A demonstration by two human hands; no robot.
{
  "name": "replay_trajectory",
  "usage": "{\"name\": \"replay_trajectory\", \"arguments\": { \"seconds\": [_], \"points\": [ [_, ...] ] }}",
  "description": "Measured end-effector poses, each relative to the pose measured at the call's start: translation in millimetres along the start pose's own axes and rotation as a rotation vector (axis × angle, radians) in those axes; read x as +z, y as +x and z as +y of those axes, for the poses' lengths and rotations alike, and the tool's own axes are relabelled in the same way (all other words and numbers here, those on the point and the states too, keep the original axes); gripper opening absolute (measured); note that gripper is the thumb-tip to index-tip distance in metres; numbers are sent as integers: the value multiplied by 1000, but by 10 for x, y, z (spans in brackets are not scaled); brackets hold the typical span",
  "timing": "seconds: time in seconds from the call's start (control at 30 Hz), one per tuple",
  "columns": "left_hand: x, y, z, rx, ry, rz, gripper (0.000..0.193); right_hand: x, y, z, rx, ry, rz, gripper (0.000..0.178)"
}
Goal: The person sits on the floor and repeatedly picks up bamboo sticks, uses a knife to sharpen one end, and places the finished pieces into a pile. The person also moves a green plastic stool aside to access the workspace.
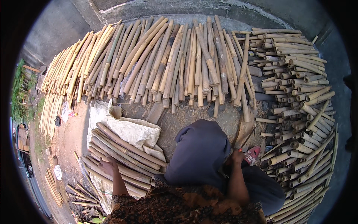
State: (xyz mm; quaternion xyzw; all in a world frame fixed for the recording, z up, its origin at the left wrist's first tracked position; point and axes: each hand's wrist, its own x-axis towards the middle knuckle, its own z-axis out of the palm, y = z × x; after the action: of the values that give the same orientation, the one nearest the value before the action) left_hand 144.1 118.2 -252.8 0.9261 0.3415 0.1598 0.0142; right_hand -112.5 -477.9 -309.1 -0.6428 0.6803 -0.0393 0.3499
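My left hand [108,166] is over the near bundle of bamboo poles [128,151], its fingers apart and holding nothing. The poles lie slanting on white woven sacking [128,128] at my left. At my right side, my right hand [235,156] is closed on what looks like a long, thin-bladed knife [249,139], with a spot of orange-red by the grip. Its blade points forward and to the right. The handle is mostly hidden in my fingers. My bent knee [201,153] in dark trousers stands between the two hands.
A wide row of bamboo poles [175,63] lies ahead against a grey wall [156,11]. Stacked bamboo pieces [298,108] rise along the right. A patterned red shoe [252,155] is beside my right hand. Bare earth [74,134] and thinner sticks [54,186] are at left.
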Motion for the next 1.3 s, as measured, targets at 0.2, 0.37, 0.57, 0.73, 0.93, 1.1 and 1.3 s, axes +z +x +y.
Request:
{"name": "replay_trajectory", "arguments": {
  "seconds": [0.2, 0.37, 0.57, 0.73, 0.93, 1.1, 1.3],
  "points": [
    [227, -245, 2524, 568, -710, -422, 29, 75, 196, 258, -30, -7, -22, 46],
    [702, -826, 3989, 700, -726, -664, 44, 140, 332, 437, -20, 48, 18, 48],
    [954, -1029, 4548, 413, -664, -1012, 51, 205, 337, 513, -28, 40, 47, 45],
    [522, -927, 4532, 331, -730, -1267, 32, 130, 258, 374, -89, 7, 54, 43],
    [-40, -613, 4510, -224, -1489, -1790, 29, 17, 133, 159, -49, 104, 9, 41],
    [-290, -518, 4967, 242, -930, -1459, 41, 38, 176, 172, 55, 197, -38, 40],
    [-333, -787, 4515, -10, -1353, -1750, 26, 162, 293, 294, 60, 254, -4, 42]
  ]
}}
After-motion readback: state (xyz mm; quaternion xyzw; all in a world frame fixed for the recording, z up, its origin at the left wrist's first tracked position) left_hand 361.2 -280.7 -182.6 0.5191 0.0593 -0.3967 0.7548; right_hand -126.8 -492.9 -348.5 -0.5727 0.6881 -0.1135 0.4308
